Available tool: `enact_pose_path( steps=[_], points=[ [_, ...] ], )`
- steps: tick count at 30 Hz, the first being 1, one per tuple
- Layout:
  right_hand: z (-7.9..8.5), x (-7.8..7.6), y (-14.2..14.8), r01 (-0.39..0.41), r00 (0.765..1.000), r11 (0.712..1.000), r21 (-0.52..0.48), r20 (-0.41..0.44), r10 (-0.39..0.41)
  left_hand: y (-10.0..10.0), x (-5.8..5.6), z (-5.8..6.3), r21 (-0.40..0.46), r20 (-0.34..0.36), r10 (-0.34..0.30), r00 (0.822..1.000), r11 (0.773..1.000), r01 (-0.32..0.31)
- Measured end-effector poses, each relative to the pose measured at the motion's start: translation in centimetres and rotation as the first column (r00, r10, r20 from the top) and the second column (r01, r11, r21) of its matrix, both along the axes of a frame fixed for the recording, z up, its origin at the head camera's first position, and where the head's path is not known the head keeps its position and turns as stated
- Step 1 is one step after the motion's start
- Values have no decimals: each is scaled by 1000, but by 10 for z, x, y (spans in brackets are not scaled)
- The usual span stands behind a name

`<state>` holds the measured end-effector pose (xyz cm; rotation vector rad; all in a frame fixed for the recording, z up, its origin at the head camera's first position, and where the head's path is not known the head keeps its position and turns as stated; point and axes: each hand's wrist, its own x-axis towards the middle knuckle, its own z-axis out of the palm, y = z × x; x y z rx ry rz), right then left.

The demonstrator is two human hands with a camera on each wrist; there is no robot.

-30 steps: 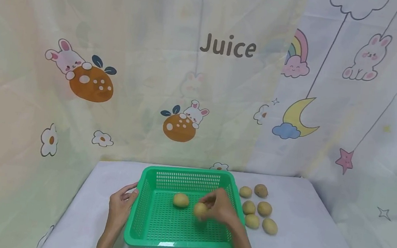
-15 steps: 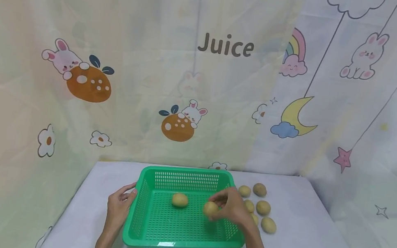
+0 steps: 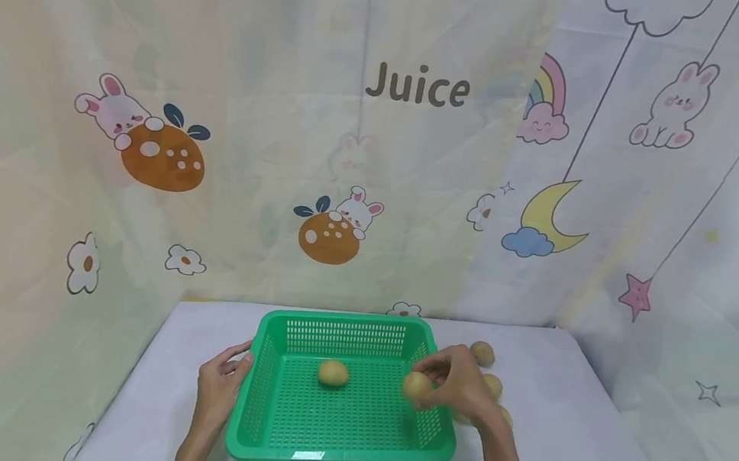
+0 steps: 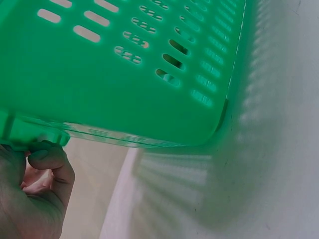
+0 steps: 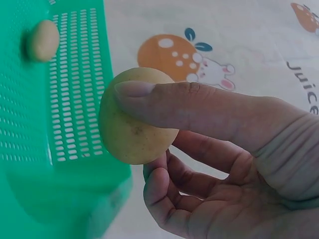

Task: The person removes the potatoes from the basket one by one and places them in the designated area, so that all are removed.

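A green plastic basket (image 3: 342,454) with slotted walls stands on the table, one potato (image 3: 333,373) lying on its floor. At the basket's left edge, my left hand (image 3: 220,389) holds the rim. The left wrist view shows that hand (image 4: 37,191) with fingers and thumb curled at the rim (image 4: 35,132). My right hand (image 3: 467,385) pinches another potato (image 3: 417,386) over the right part of the basket. Seen from the right wrist, the thumb presses on this potato (image 5: 132,142) and fingers curl beneath it.
Right of the basket lie more potatoes, such as one at the back (image 3: 482,353); my right hand and forearm partly cover the others. A printed curtain (image 3: 250,131) hangs behind the white table (image 3: 582,441).
My right hand has moved right with the potato, from the middle of the basket towards its right wall. The left hand stays on the rim, and the view shifts slightly.
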<state>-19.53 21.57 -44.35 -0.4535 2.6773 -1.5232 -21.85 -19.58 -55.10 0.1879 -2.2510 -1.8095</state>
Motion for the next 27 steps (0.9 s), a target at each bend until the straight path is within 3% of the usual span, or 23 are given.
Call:
enact_pose_path(
  steps=[10,16,27],
  points=[
    [8,7,24,87,996,996,-4,-7,-87,0,1,0,4,17,-11,1000,1000,11],
    [9,10,41,86,995,996,-7,-53,-86,0,0,1,3,20,-9,1000,1000,9],
    [5,15,64,182,983,983,39,17,-183,0,-1,1,10,26,-18,1000,1000,18]
  ],
)
